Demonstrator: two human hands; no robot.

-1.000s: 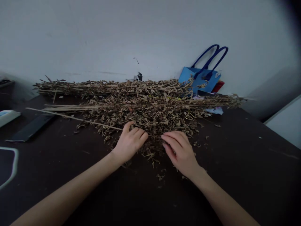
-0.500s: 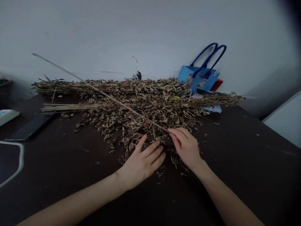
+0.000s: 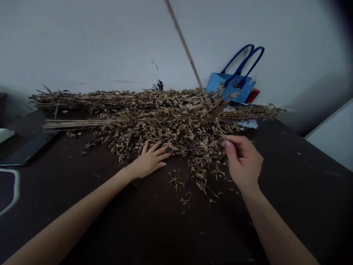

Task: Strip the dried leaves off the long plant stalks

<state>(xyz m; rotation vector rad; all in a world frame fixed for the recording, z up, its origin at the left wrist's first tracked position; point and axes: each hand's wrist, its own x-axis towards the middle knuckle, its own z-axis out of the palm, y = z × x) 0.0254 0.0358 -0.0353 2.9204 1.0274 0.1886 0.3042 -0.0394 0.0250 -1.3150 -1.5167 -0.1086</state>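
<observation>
Between the thumb and fingers of my right hand point(image 3: 244, 162) is one end of a long dried plant stem point(image 3: 185, 46). It slants up and to the left past the top edge of the view, with a blurred tuft of brown leaf partway along. My left hand point(image 3: 150, 158) lies with fingers spread at the front edge of a heap of dried leafy stalks point(image 3: 165, 125), touching the leaves. The heap stretches across the dark table point(image 3: 132, 221), its bare stalk ends pointing left. Loose leaf bits lie in front, between my hands.
A blue bag point(image 3: 234, 86) with dark blue handles stands behind the heap against the wall point(image 3: 110, 40). On the left lie a flat dark object point(image 3: 30, 147), a white object point(image 3: 6, 134) and a white-rimmed item point(image 3: 17, 191).
My right hand has moved right and up, swinging the stem from a low leftward slant to a steep one. My left hand has shifted left and away from me, onto the heap's edge.
</observation>
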